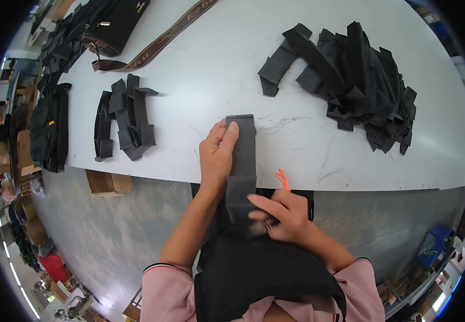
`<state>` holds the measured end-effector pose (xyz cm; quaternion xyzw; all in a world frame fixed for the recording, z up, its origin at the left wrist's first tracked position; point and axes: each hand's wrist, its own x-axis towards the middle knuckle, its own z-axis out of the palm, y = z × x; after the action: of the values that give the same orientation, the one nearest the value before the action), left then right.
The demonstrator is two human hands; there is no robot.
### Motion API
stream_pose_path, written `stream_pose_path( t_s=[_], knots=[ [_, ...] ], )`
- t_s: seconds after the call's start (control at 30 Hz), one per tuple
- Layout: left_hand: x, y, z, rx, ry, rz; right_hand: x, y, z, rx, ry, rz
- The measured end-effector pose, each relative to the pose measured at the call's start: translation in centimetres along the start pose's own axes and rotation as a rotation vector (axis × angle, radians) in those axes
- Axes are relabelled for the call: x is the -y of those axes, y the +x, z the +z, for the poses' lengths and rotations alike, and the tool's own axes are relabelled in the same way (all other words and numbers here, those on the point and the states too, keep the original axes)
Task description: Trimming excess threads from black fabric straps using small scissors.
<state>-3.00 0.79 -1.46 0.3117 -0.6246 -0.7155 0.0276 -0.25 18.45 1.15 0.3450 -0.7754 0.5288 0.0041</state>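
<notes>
A dark grey fabric strip (242,155) runs from the table's near edge toward my body, its far end folded flat. Around that far end my left hand (219,153) is closed, thumb on top and fingers beneath the left side. Beside the strip's near part, my right hand (286,214) is curled, with its index finger stretched across the cloth. A small metal tool (269,221) shows in it, too smeared by motion to tell its kind. An orange loop (282,178) sticks out beyond that hand; whether it belongs to the tool is unclear.
A large heap of dark fabric strips (366,86) lies at the right of the white table (205,96). Several folded strips (130,118) lie at left. Behind them are a black bag (117,24) and brown strap (168,37). A cardboard box (108,183) stands below the edge.
</notes>
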Motion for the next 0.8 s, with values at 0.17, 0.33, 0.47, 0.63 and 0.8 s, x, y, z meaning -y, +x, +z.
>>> stream_pose_path(
  t_s=[0.17,0.33,0.47,0.63,0.8],
  knots=[
    [0.0,-0.7,0.4,0.018,-0.040,0.016,-1.6,0.8,0.4,-0.052,-0.035,0.036],
    [-0.8,-5.0,-2.4,0.015,0.459,0.495,-3.4,1.1,-0.3,0.012,0.415,0.486],
    [-1.2,-6.3,-1.4,0.230,0.545,0.413,-2.6,3.0,-0.5,0.107,0.721,0.735],
    [-0.2,-5.9,-1.7,0.261,0.105,-0.010,-1.7,2.7,0.3,-0.149,0.451,0.657],
    [-0.4,-5.5,-1.3,0.193,-0.076,-0.106,-2.4,1.2,-0.8,-0.144,0.029,0.391]
  ],
)
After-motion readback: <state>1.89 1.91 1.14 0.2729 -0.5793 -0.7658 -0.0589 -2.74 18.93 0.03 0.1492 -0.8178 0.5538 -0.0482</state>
